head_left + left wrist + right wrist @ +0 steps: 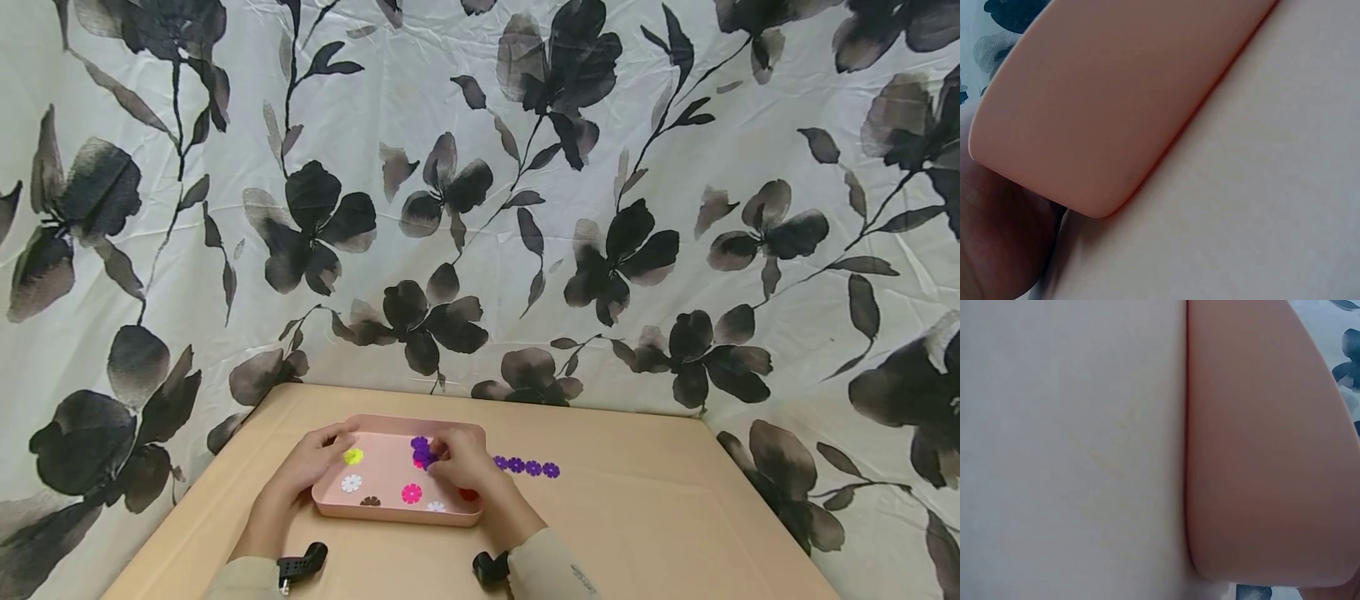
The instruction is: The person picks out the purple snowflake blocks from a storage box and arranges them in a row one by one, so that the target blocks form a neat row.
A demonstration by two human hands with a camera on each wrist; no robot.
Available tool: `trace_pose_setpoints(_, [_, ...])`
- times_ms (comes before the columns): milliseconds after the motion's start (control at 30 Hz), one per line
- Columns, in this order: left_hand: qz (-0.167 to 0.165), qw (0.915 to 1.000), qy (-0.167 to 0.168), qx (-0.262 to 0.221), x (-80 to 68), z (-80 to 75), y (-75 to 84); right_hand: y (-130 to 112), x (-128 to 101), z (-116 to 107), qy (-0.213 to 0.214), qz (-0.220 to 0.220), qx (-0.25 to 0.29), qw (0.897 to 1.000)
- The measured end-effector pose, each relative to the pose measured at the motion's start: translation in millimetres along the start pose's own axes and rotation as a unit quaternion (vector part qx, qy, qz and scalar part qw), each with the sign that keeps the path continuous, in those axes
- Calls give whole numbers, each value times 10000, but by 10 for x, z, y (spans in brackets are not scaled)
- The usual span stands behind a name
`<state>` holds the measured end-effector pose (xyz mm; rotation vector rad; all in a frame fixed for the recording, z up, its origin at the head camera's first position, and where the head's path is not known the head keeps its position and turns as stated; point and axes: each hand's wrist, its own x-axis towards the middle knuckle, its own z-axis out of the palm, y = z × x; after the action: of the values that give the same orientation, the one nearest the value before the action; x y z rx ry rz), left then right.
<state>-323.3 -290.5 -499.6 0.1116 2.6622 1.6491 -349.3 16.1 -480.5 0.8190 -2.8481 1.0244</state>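
Observation:
A shallow pink tray lies on the table with small flower-shaped pieces inside. My left hand holds the tray's left side, its fingers over the rim. In the left wrist view the palm is close against the tray's outer wall. Over the tray's right half, my right hand has curled fingers and pinches at a small cluster of purple flower pieces; the fingers partly hide the cluster. A pink flower piece lies nearer the front wall. The right wrist view shows only the tray's outside wall.
Outside the tray, several purple flower pieces form a row on the table to the right. Inside are a yellow flower piece, a white one and a brown one. A floral cloth hangs behind the table.

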Motion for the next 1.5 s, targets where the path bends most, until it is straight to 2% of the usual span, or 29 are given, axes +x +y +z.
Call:
trace_pose_setpoints(400, [59, 9999, 53, 98, -32, 3, -1, -8, 15, 64, -11, 322, -323, 9990])
trace_pose_setpoints(633, [63, 9999, 89, 98, -42, 18, 2, 44, -5, 56, 111, 125, -244, 9996])
trace_pose_setpoints(900, [3, 10000, 68, 35, -49, 28, 1, 50, -67, 7, 134, 35, 48, 9999])
trace_pose_setpoints(1133, [93, 9999, 77, 91, -43, 33, -4, 97, -99, -21, 245, -241, 443, 9984])
trace_pose_setpoints(1333, [43, 10000, 64, 38, -36, 34, -17, 129, -123, -47, 469, -222, 1059, 9930])
trace_pose_setpoints(1500, [-3, 10000, 50, 22, -43, 33, -2, 110, -152, -101, 543, -129, 1367, 9890])
